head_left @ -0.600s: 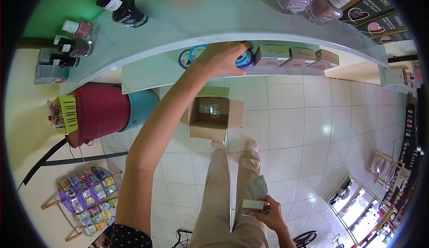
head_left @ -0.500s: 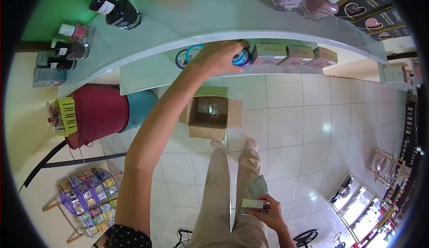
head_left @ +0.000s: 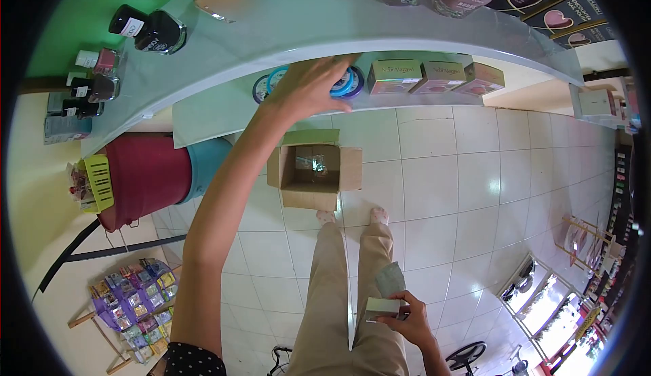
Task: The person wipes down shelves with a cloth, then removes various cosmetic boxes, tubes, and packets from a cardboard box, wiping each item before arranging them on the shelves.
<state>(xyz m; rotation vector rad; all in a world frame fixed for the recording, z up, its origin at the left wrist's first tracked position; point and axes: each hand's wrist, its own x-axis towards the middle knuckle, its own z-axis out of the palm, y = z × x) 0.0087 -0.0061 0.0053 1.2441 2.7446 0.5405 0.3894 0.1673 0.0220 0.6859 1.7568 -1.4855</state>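
Observation:
My left hand reaches in over the lower shelf, thumb spread away from the fingers. It lies across round tubs with blue rims, covering part of them. One blue-rimmed tub shows just beyond the hand; another peeks out on its left. The fingertips go under the upper shelf's edge and are partly hidden. Low by my right thigh, my right hand grips a small pale box between thumb and fingers. A grey-green cloth sticks up behind that box, seemingly in the same hand.
Three small boxes stand in a row right of the tubs. Nail polish bottles sit on the upper shelf. On the tiled floor, an open cardboard box is before my feet. A red bin stands at left.
My left hand's fingers have straightened and slid further under the upper shelf's edge. The view has shifted slightly. My right hand keeps its hold on the small box.

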